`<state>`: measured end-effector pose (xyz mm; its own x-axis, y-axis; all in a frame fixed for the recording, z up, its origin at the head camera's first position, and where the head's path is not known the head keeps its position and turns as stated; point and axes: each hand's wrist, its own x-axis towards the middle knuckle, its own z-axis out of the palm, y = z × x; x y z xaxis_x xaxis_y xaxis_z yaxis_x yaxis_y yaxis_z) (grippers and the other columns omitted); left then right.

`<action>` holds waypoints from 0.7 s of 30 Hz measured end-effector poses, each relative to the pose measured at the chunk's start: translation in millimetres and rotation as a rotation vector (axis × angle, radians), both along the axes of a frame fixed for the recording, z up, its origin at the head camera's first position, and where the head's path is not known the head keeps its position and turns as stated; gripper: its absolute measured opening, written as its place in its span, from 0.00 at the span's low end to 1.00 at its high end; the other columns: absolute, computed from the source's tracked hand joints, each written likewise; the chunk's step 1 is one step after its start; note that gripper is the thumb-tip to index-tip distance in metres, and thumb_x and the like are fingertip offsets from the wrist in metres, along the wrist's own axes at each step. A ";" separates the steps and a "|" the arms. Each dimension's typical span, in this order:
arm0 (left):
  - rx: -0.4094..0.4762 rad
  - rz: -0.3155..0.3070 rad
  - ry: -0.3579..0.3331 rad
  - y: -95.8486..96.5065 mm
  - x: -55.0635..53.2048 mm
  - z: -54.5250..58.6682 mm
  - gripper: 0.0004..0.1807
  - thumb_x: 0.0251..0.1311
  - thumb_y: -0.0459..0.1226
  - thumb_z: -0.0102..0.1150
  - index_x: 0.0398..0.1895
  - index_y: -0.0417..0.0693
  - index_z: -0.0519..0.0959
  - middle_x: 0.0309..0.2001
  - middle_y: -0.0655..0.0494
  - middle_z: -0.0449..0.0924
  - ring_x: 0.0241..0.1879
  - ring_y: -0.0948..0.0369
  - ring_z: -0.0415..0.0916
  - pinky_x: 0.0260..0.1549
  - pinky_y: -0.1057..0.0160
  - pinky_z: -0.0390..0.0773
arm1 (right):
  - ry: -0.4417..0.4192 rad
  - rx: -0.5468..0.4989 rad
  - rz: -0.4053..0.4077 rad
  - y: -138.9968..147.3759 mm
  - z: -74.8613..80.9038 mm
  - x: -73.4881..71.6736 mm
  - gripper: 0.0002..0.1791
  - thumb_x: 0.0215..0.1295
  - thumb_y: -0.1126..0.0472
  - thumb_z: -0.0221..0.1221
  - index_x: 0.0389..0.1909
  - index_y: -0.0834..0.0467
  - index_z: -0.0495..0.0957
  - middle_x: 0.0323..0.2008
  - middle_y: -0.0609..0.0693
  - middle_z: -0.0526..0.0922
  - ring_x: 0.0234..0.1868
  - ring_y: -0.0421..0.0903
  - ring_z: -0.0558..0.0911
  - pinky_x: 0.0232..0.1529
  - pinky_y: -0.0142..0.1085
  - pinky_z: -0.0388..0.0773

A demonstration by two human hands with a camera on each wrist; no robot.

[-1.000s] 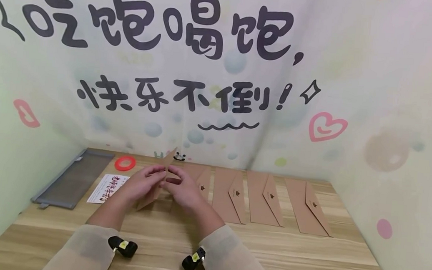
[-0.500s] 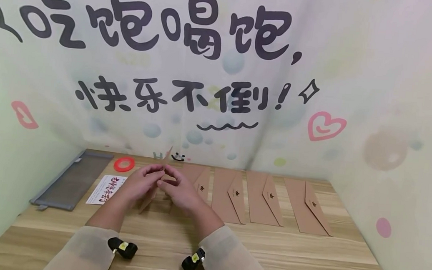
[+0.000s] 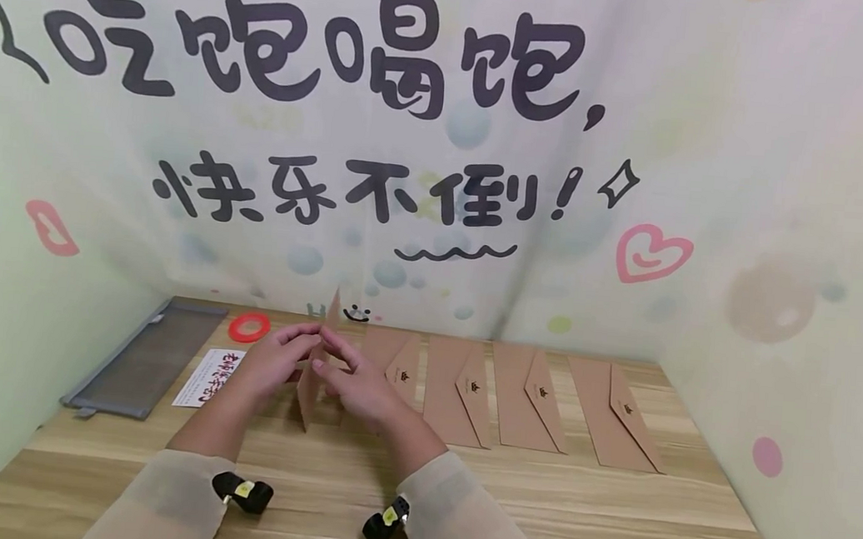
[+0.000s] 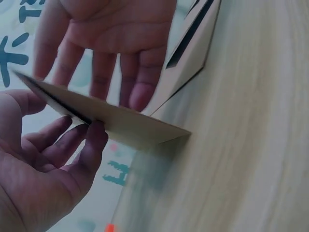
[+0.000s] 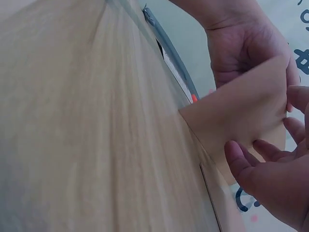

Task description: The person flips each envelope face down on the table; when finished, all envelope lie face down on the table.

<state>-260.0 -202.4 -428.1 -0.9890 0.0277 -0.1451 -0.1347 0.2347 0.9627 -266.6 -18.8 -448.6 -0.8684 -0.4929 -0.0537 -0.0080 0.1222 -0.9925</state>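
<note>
Head view: a pale printed backdrop (image 3: 415, 289) with black Chinese lettering rises behind the held envelope (image 3: 309, 395), which is brown and serves as the reference for everything else. Beneath it spreads the wood-grain table (image 3: 572, 521). Beige sleeves (image 3: 160, 501) cover both forearms on the near side of the held envelope. A grey mesh pouch (image 3: 155, 354) lies flat well to its left. To its right, four brown envelopes (image 3: 460, 393) lie in a row, each marked with a small dark crown; the right hand partly covers the nearest. The held envelope itself stands on edge between the hands, slightly tilted, and I cannot tell whether its bottom touches the table. On its left side, the left hand (image 3: 275, 363) pinches it with curled fingers. On its right side, the right hand (image 3: 366, 386) lays fingertips against its face, the fingers somewhat apart; whether they grip it, I cannot tell. A white card (image 3: 206, 379) with red characters lies left of the held envelope, partly behind the left arm. Farther back on that side sits a red ring (image 3: 232, 328).
</note>
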 end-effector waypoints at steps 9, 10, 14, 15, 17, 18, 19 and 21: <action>0.015 0.056 0.009 -8.7 0.4 7.1 0.30 0.80 0.52 0.52 0.81 0.55 0.68 0.80 0.49 0.70 0.71 0.52 0.75 0.61 0.59 0.84 | -0.042 0.051 0.020 -0.4 -5.7 -0.6 0.31 0.77 0.47 0.64 0.77 0.30 0.70 0.80 0.45 0.70 0.72 0.49 0.78 0.68 0.49 0.82; 0.013 0.072 0.024 -10.1 -0.2 7.2 0.29 0.80 0.50 0.52 0.80 0.53 0.69 0.79 0.48 0.71 0.68 0.55 0.78 0.56 0.63 0.85 | -0.046 0.059 0.015 -0.4 -5.9 -0.8 0.32 0.77 0.46 0.64 0.78 0.32 0.69 0.80 0.48 0.71 0.73 0.51 0.78 0.69 0.51 0.81; -0.013 0.113 0.079 -17.3 -1.8 5.6 0.27 0.80 0.42 0.52 0.79 0.47 0.71 0.76 0.44 0.74 0.60 0.59 0.81 0.45 0.71 0.85 | -0.047 0.075 -0.016 0.1 -7.9 -1.9 0.34 0.77 0.48 0.63 0.80 0.41 0.68 0.78 0.55 0.73 0.70 0.58 0.80 0.73 0.56 0.77; -0.029 0.114 0.087 -19.8 -2.5 4.4 0.28 0.80 0.41 0.52 0.79 0.46 0.70 0.76 0.44 0.74 0.61 0.58 0.80 0.45 0.71 0.85 | -0.049 0.078 -0.023 0.2 -8.4 -2.0 0.34 0.77 0.48 0.63 0.80 0.42 0.68 0.77 0.56 0.74 0.71 0.58 0.80 0.74 0.57 0.76; -0.077 0.106 0.099 -25.1 -3.6 1.6 0.28 0.79 0.39 0.52 0.79 0.45 0.69 0.78 0.44 0.72 0.64 0.54 0.79 0.45 0.71 0.84 | -0.039 0.082 -0.033 0.3 -8.9 -2.0 0.34 0.77 0.49 0.63 0.80 0.46 0.68 0.77 0.58 0.74 0.71 0.59 0.80 0.74 0.57 0.75; -0.100 0.099 0.105 -27.8 -4.0 0.0 0.29 0.78 0.38 0.52 0.80 0.44 0.68 0.78 0.43 0.71 0.66 0.51 0.78 0.46 0.70 0.84 | -0.033 0.082 -0.035 0.4 -8.9 -1.9 0.34 0.77 0.50 0.62 0.80 0.48 0.68 0.76 0.59 0.74 0.72 0.58 0.79 0.75 0.57 0.75; -0.131 0.095 0.110 -30.2 -4.5 -1.6 0.30 0.77 0.37 0.52 0.80 0.43 0.67 0.79 0.43 0.70 0.68 0.49 0.77 0.47 0.69 0.84 | -0.032 0.084 -0.037 0.5 -8.9 -1.6 0.34 0.77 0.50 0.62 0.80 0.49 0.68 0.76 0.59 0.74 0.72 0.58 0.79 0.75 0.57 0.75; -0.194 0.098 0.114 -34.0 -5.9 -4.9 0.31 0.75 0.35 0.52 0.79 0.41 0.68 0.78 0.43 0.71 0.71 0.45 0.75 0.52 0.64 0.84 | -0.028 0.098 -0.041 0.6 -8.7 -1.3 0.34 0.78 0.49 0.62 0.81 0.50 0.68 0.77 0.59 0.74 0.73 0.57 0.78 0.75 0.56 0.74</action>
<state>-265.9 -236.4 -432.9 -0.9959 -0.0869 -0.0256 -0.0590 0.4078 0.9112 -267.9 -18.3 -457.4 -0.8851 -0.4486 -0.1242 0.0263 0.2182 -0.9755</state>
